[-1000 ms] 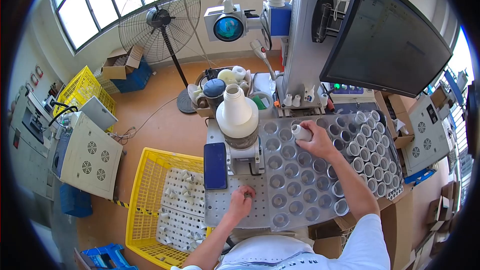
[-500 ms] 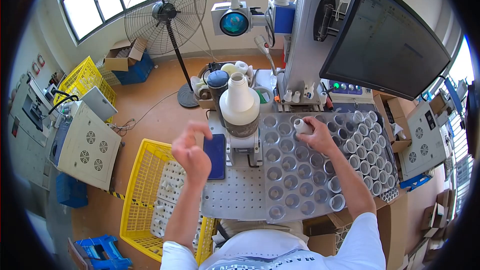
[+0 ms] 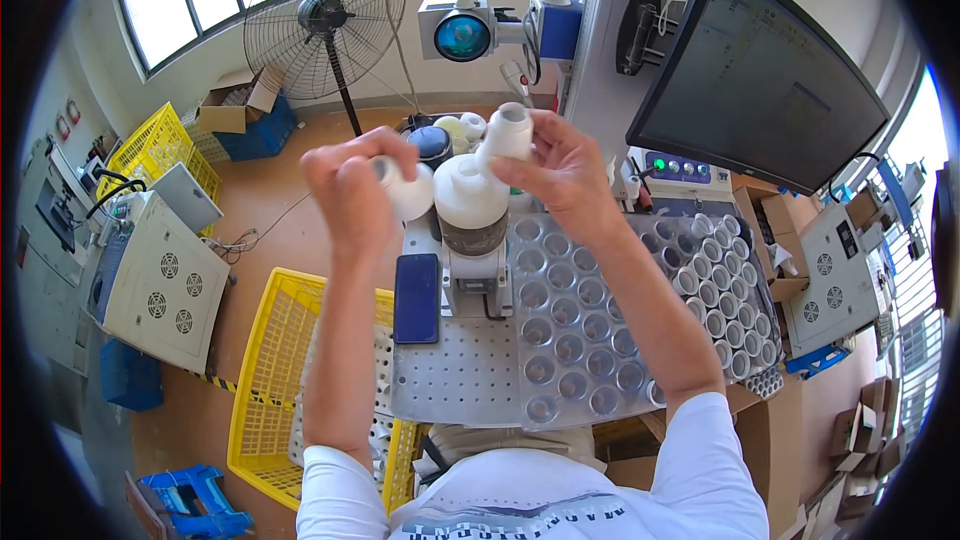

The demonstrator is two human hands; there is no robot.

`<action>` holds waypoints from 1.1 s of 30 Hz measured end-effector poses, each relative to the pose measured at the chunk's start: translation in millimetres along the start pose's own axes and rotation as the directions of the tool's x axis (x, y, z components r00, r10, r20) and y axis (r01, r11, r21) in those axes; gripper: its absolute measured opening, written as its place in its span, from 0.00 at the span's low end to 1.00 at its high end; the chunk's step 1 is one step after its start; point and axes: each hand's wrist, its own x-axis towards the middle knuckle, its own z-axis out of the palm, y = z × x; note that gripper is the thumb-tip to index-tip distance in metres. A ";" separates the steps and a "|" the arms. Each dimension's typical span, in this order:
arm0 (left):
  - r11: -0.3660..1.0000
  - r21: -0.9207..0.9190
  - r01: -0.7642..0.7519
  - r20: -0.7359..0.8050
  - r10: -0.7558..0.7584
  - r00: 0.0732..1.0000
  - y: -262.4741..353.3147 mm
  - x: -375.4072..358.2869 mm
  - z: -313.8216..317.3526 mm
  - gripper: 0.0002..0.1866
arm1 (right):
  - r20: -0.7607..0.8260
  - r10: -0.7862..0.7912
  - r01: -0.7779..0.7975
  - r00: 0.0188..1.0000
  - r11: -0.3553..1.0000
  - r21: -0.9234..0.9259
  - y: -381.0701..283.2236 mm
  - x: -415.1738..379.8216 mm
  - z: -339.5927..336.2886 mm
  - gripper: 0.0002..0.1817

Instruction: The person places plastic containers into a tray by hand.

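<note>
My left hand [image 3: 350, 190] is closed around a white bottle-shaped piece [image 3: 411, 194], just left of the fixture; the hand is somewhat blurred. My right hand [image 3: 568, 172] grips another white bottle-shaped piece [image 3: 511, 130], its open neck tilted up toward me. That piece hangs over the right side of the white round holder [image 3: 470, 202], which sits on a dark cylinder on a metal stand. Whether it touches the holder cannot be made out. Below my right forearm lies a clear plastic tray [image 3: 552, 415] with rows of round cups.
White open-topped pieces [image 3: 735, 290] fill the tray's right part. A blue phone-like slab [image 3: 416, 298] lies on the perforated plate [image 3: 450, 380]. A yellow basket [image 3: 255, 420] stands at lower left. Above are a lens unit [image 3: 462, 35] and a monitor [image 3: 760, 80].
My right hand has lifted a white piece from the tray and carried it up and left to the holder. My left hand has taken the white piece off the holder to the left.
</note>
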 end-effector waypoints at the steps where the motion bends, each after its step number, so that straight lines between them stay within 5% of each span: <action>1: 0.994 0.105 0.004 -0.030 -0.001 1.000 -0.7 -7.4 -18.6 0.15 | 0.043 -0.008 0.009 0.999 1.000 -0.030 7.4 2.4 6.3 0.29; 6: 0.942 0.302 0.149 -0.294 -0.057 0.954 -64.7 -64.4 -103.4 0.13 | 0.055 0.066 -0.051 0.996 0.967 -0.248 27.2 -1.6 18.7 0.29; 10: 0.866 0.373 0.333 -0.335 -0.209 0.919 -140.7 -120.4 -171.6 0.13 | 0.016 0.143 -0.138 0.990 0.975 -0.171 34.7 -21.3 7.3 0.32; 11: 0.858 0.408 0.313 -0.321 -0.187 0.929 -154.1 -132.9 -188.4 0.13 | 0.003 0.048 -0.045 0.999 0.957 -0.287 35.0 -29.5 -5.7 0.31; 12: 0.853 0.431 0.295 -0.299 -0.174 0.938 -169.7 -146.6 -200.3 0.13 | -0.002 -0.036 0.032 0.999 0.909 -0.415 33.8 -40.8 -23.1 0.31; 14: 0.865 0.380 0.328 -0.370 -0.184 0.911 -187.8 -172.4 -216.3 0.15 | -0.065 0.029 -0.059 0.997 0.853 -0.518 17.6 -70.1 -66.0 0.27; 16: 0.813 0.445 0.375 -0.426 -0.177 0.887 -203.3 -198.3 -235.3 0.15 | -0.060 0.239 -0.213 0.969 0.693 -0.689 -4.6 -101.4 -112.4 0.23; 19: 0.843 0.278 0.461 -0.399 -0.335 0.853 -193.7 -221.6 -217.0 0.14 | -0.212 0.431 -0.402 0.877 0.416 -0.816 -34.5 -151.7 -161.6 0.23; 20: 0.836 0.308 0.454 -0.332 -0.352 0.875 -186.7 -228.6 -201.2 0.13 | -0.287 0.523 -0.468 0.802 0.253 -0.846 -42.8 -166.6 -171.5 0.25; 21: 0.831 0.339 0.442 -0.265 -0.366 0.892 -176.6 -235.8 -184.1 0.12 | -0.301 0.526 -0.481 0.795 0.245 -0.842 -48.7 -183.4 -178.3 0.25; 23: 0.868 0.311 0.387 -0.104 -0.374 0.922 -153.9 -242.2 -125.5 0.10 | -0.185 0.551 -0.307 0.814 0.137 -0.942 -52.7 -218.5 -182.0 0.29; 27: 0.955 0.156 0.252 0.375 -0.293 0.879 -131.4 -262.4 -30.3 0.12 | -0.046 0.557 -0.190 0.829 0.203 -0.960 -33.5 -252.0 -166.8 0.33; 29: 0.991 0.049 0.122 0.502 -0.130 0.855 -114.7 -266.0 10.3 0.19 | -0.010 0.592 -0.147 0.806 0.183 -0.972 -22.6 -258.6 -160.6 0.33; 33: 0.996 0.081 0.020 0.652 -0.068 0.755 -95.6 -249.3 55.7 0.28 | 0.008 0.545 -0.155 0.839 0.253 -0.955 -13.1 -268.1 -167.9 0.30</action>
